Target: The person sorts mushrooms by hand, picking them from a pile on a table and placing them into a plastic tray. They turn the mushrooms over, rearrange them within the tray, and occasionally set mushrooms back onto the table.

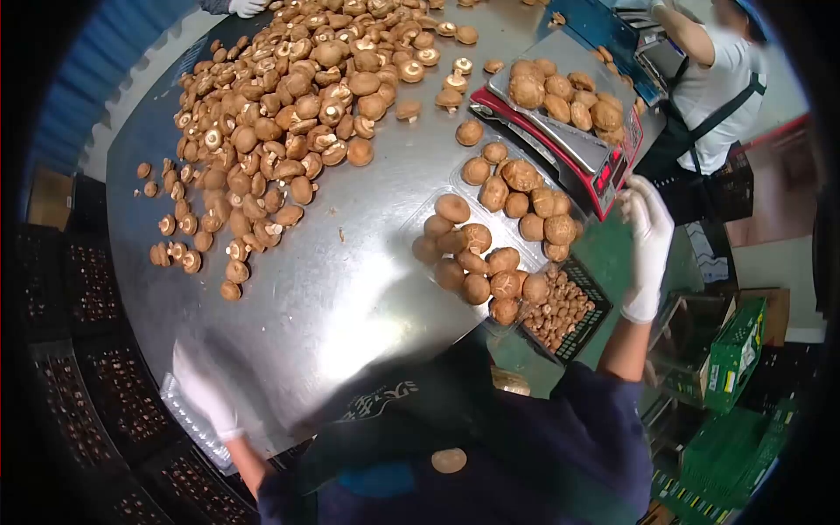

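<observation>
My right hand (647, 236), in a white glove, is at the near end of the red scale (560, 157), beside its lit display; its fingers are bent and whatever they hold is hidden. A clear tray of mushrooms (560, 92) rests on the scale. My left hand (199, 385), gloved and blurred, lies at the table's lower left edge beside clear plastic trays (197, 429). Between my arms, two clear trays hold brown mushrooms (505, 284) near the table edge.
A large mushroom heap (289, 96) covers the far part of the metal table (367, 254). A basket of small pieces (564, 306) sits below the right edge. Another person (717, 79) stands at upper right; a gloved hand (248, 7) shows at the top. Green crates (735, 359) stand right.
</observation>
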Demonstrator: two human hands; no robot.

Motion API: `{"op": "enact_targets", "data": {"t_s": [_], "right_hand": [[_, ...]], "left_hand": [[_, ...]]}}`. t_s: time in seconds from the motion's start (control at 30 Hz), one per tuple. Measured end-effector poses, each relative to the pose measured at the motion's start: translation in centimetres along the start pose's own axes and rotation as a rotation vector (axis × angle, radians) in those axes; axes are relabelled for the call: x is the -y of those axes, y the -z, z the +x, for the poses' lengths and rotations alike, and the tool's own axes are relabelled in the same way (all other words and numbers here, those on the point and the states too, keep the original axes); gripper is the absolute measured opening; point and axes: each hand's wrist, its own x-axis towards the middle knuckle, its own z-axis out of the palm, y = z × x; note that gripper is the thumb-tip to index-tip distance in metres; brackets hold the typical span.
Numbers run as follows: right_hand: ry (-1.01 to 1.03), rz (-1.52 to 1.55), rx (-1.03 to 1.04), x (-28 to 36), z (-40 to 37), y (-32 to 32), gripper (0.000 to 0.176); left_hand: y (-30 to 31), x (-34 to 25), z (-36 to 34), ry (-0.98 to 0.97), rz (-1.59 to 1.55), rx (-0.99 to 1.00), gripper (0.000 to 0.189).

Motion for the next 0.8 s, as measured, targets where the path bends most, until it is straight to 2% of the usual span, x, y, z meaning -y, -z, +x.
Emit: {"op": "enact_targets", "data": {"t_s": [0.03,0.07,0.1,0.17,0.2,0.23,0.27,0.3,0.33,0.37,0.43,0.47,0.5,0.57,0.6,0.67,0.7,0.73,0.77,0.8], "right_hand": [[0.093,-0.034,0.021,1.2,-2.9,-1.4,0.023],[0.04,0.017,0.091,2.9,-5.7,-3.3,0.022],[-0.012,0.067,0.164,4.7,-8.2,-5.2,0.02],[0.028,0.165,0.44,6.9,-11.9,-9.1,0.02],[0.065,0.176,0.563,7.2,-13.5,-11.1,0.021],[0.098,0.34,0.622,7.3,-15.1,-14.2,0.026],[0.217,0.378,0.691,6.5,-16.9,-17.0,0.029],[0.504,0.262,0.674,4.4,-18.9,-20.9,0.024],[0.615,0.169,0.752,6.5,-19.7,-21.7,0.018],[0.616,0.167,0.749,7.5,-20.8,-22.8,0.018],[0.923,-0.047,0.796,8.9,-22.8,-24.3,0.017],[0.932,-0.049,0.802,9.1,-23.4,-24.8,0.017],[0.97,0.005,0.759,9.1,-24.0,-25.4,0.016],[1.013,0.059,0.722,9.1,-24.6,-26.0,0.014],[1.074,0.005,0.783,9.0,-24.5,-26.0,0.013],[1.15,-0.054,0.849,8.8,-23.8,-26.3,0.013],[1.11,-0.111,0.916,8.4,-23.5,-26.5,0.015],[1.074,-0.158,0.995,7.9,-23.4,-26.7,0.017],[1.001,-0.075,0.95,7.2,-23.1,-26.7,0.019],[0.926,0.019,0.908,6.3,-22.5,-26.8,0.022]], "left_hand": [[1.1,5.0,-3.3,0.465,-0.315,-0.038,0.032],[4.1,10.1,-6.0,0.74,-0.028,0.138,0.031],[5.1,13.0,-10.0,0.464,0.673,0.278,0.031],[6.5,12.1,-12.9,0.516,0.71,0.448,0.03],[6.3,12.2,-13.4,0.498,0.704,0.383,0.03],[6.0,12.1,-13.5,0.481,0.695,0.316,0.029],[6.4,10.8,-12.5,0.563,0.551,0.339,0.029],[6.1,10.5,-12.1,0.562,0.545,0.338,0.029],[5.9,10.5,-11.7,0.593,0.257,0.253,0.028],[5.6,10.5,-11.6,0.615,-0.031,0.164,0.028],[4.0,10.3,-12.4,0.417,0.222,0.153,0.025],[3.0,10.8,-12.7,0.327,0.384,0.114,0.024],[3.1,11.4,-13.1,0.339,0.384,0.113,0.024],[4.3,9.8,-12.0,0.586,0.187,0.197,0.022],[4.1,10.3,-12.5,0.539,0.204,0.143,0.02],[4.3,9.6,-12.6,0.586,0.138,0.088,0.02],[4.5,9.3,-12.8,0.625,0.081,0.034,0.019],[3.9,10.1,-13.5,0.585,0.157,-0.01,0.02],[4.6,8.2,-12.9,0.634,0.157,-0.032,0.021],[4.7,8.1,-13.1,0.574,0.191,-0.107,0.017]]}}
